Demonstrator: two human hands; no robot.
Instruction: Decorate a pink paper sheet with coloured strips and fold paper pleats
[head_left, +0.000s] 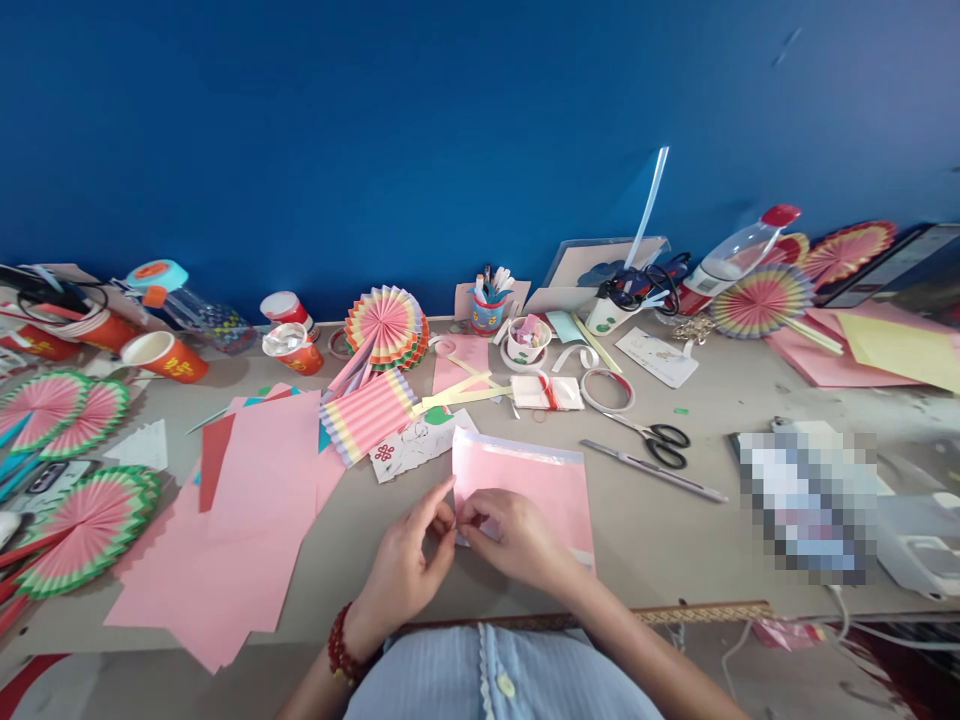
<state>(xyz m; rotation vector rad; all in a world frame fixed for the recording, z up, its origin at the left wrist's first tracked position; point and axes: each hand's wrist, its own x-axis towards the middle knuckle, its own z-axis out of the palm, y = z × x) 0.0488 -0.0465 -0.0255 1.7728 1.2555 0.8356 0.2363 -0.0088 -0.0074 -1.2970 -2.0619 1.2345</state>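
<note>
A pink sheet of paper (536,490) lies on the table right in front of me, with a pale shiny strip along its far edge and another pale patch at its near right edge. Its left edge is lifted a little. My left hand (409,555) pinches that left edge near the close corner, thumb and fingers curled together. Against it, my right hand (517,535) rests over the sheet, its fingertips pinched at the same edge. What exactly lies between the fingertips is partly hidden.
Black-handled scissors (664,445) and a grey utility knife (652,470) lie right of the sheet, near a tape roll (607,390). Loose pink sheets (262,500) spread to the left. Pleated paper fans (386,325), paper cups (165,357) and a tilted bottle (739,260) line the back.
</note>
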